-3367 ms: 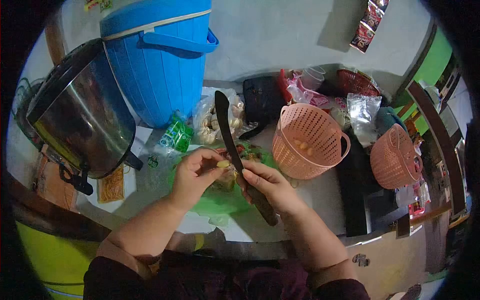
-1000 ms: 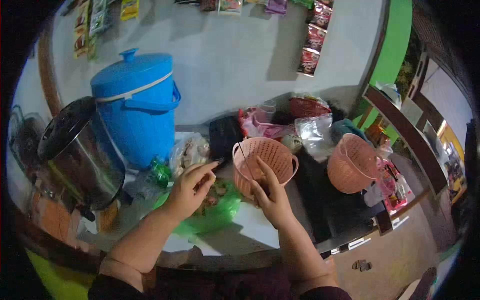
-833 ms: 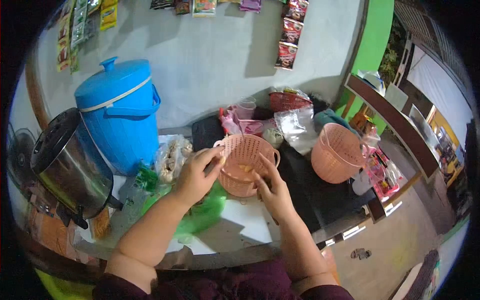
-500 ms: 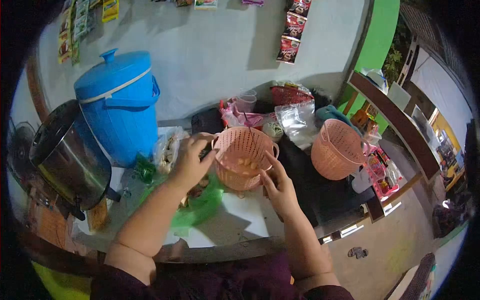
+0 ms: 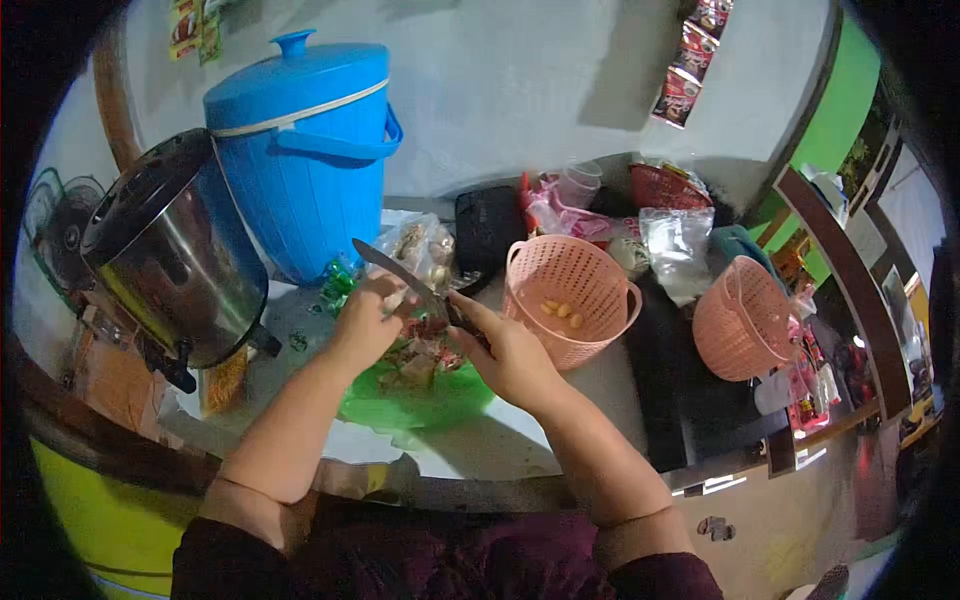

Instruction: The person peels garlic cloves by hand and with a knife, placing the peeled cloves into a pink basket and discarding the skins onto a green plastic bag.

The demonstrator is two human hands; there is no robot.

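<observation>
My right hand [image 5: 515, 358] is closed around the handle of a knife [image 5: 397, 270], whose blade points up and to the left. My left hand [image 5: 362, 328] is beside the blade with its fingers curled together; whatever they pinch is too small to make out. Beneath both hands lies a green plastic bag [image 5: 425, 405] with a heap of peelings [image 5: 425, 362] on it. Just right of my right hand stands a pink perforated basket [image 5: 590, 262] with several pale peeled cloves or small bulbs [image 5: 562, 312] at its bottom.
A tall blue lidded bucket [image 5: 300, 190] and a steel pot [image 5: 185, 270] stand on the left. Behind my hands is a clear bag of bulbs [image 5: 425, 250]. A second pink basket [image 5: 738, 325] and a clear plastic packet [image 5: 677, 245] are to the right.
Both hands have left the pink basket, which now stands further right in view. My right hand has taken hold of the knife, and my left hand is over the peelings. The view has shifted left.
</observation>
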